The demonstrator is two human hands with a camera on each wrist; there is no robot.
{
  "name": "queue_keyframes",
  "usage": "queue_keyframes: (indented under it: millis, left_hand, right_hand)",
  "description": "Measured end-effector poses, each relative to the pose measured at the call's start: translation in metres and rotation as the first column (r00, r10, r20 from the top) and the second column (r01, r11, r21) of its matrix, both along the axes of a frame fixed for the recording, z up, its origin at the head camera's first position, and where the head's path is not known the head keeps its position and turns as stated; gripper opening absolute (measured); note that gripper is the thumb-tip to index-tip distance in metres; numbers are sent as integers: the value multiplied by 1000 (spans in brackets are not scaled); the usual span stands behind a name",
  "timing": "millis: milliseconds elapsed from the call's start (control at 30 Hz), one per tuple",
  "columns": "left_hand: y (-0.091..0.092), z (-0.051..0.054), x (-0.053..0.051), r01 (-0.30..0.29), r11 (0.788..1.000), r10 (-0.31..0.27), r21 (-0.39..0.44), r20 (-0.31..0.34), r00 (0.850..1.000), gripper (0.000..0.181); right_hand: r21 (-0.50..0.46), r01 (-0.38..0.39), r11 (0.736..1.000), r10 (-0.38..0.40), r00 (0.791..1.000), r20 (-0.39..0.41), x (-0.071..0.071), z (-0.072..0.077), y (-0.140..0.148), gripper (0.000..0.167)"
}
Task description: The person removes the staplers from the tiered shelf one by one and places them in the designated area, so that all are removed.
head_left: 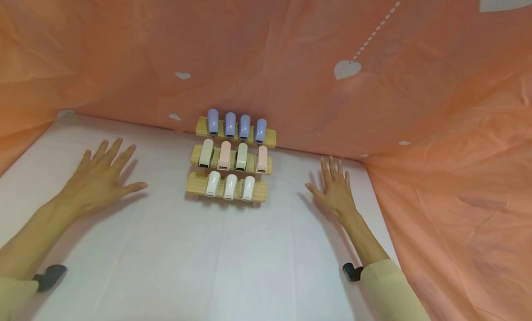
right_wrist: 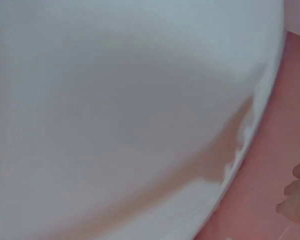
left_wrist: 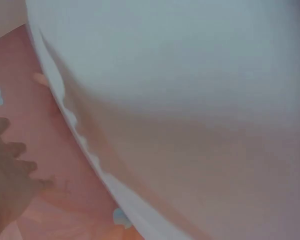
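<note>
We see a three-step wooden rack (head_left: 261, 192) near the middle of the tabletop's back edge. Its top step carries four blue staplers (head_left: 230, 125). On the middle step two green staplers (head_left: 206, 153) alternate with two pink staplers (head_left: 225, 154), and on the lowest step stand three white staplers (head_left: 230, 187).

The tabletop (head_left: 178, 256) is white, with faint creases. Along its back edge rises an orange cloth (head_left: 257, 34), which also hangs beyond the right edge and by the back left corner. It is wrinkled and printed with white hearts (head_left: 347, 69) and a dotted line (head_left: 382, 23). From our head view the top step covers part of the back edge.

Our left hand (head_left: 99, 178) is over the tabletop toward the back left corner, released, fingers spread; our right hand (head_left: 334, 189) is likewise released and spread near the back right corner. The rack stands between them, well apart from both. Their shadows fall on the tabletop. Below each forearm we see a dark piece (head_left: 353, 272) beside a pale sleeve (head_left: 392, 288). Both wrist views are blurred.
</note>
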State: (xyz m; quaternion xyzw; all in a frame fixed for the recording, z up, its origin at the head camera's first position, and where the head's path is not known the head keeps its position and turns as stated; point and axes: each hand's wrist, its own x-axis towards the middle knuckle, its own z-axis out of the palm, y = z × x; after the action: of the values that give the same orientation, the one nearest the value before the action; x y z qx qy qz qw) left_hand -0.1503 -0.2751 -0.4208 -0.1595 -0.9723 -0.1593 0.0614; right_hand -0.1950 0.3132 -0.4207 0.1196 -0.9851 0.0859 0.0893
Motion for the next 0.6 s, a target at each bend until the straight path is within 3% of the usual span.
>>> queue_keyframes:
  millis: [233,400,600]
  left_hand:
    - [11,1,-14,114,982,-109,154,-41,993,95]
    - [16,1,-21,143,972,-128,186,-92,988,89]
    - [24,5,-28,177,954,-156,242,-104,982,90]
  right_hand:
    - [-29,-22,999,20,997,-71,-11,14,-12,91]
    - [-41,-81,996,77,992,-99,-18,23,-25,87]
    - [-93,-124,988,113,987,-113,-23,33,-40,86]
